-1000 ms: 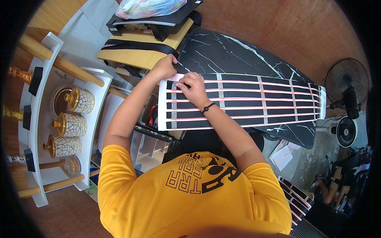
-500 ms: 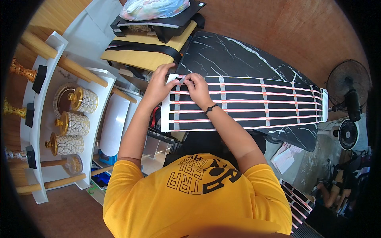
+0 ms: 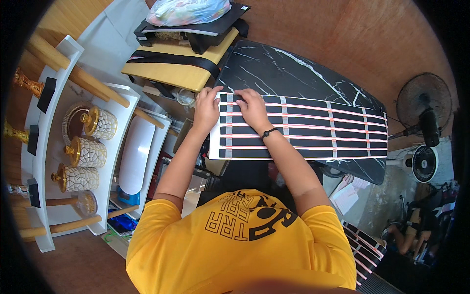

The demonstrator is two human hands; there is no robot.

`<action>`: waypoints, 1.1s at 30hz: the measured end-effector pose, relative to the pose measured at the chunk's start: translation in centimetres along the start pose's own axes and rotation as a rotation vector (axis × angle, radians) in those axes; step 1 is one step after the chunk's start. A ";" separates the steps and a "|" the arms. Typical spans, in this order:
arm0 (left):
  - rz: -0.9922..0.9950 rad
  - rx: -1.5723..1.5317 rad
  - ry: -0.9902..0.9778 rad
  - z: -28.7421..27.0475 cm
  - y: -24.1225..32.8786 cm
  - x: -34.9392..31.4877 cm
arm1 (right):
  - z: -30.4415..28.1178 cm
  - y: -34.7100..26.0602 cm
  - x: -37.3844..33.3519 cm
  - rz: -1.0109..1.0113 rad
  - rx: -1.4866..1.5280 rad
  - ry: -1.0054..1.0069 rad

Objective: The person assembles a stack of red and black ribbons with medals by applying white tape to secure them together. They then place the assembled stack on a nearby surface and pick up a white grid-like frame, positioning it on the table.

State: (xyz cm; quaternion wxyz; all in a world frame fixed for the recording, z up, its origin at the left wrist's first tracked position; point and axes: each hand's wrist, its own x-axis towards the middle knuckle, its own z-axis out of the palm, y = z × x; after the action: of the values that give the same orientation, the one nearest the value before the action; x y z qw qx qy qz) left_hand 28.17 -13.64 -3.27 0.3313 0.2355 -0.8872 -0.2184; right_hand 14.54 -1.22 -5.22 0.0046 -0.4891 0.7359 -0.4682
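A long black sheet (image 3: 308, 125) lies on the black marble-patterned table (image 3: 274, 63). Thin pink-and-white strips run along it and grey bands cross it; its left margin is white. My left hand (image 3: 206, 110) holds the far left corner, with the thumb near the white margin and the fingers at the far edge. Close beside it, my right hand (image 3: 252, 109) rests on the sheet near the far edge, fingers extended and palm down. The sheet's right end reaches the table's right edge.
A wooden-topped stand (image 3: 171, 73) with a plastic bag (image 3: 188, 12) is at the far left. White shelving (image 3: 115, 161) with gold-lidded jars (image 3: 88, 152) stands left. Fans (image 3: 425, 164) are at the right. Another striped sheet (image 3: 362, 250) and papers (image 3: 348, 196) lie lower right.
The grey piece pinched between my fingers no longer shows there. My hands have parted slightly, and the sheet has shifted right, its white right end now out of sight.
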 end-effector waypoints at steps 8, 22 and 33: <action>-0.034 0.035 -0.008 1.2 1.7 -0.3 | 0.5 -0.7 -0.2 0.036 -0.181 -0.062; -0.045 0.018 -0.053 2.8 1.0 -0.9 | 0.5 -0.6 -0.2 0.016 -0.198 -0.056; -0.126 -0.276 -0.033 2.4 1.1 -0.2 | 0.4 -0.1 0.0 0.017 -0.070 0.016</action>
State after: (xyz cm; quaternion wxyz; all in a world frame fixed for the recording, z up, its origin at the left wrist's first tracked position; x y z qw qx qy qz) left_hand 26.29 -12.13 -4.43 0.3318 0.2392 -0.8375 -0.3625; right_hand 14.83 -1.51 -5.40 -0.0144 -0.4791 0.7558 -0.4462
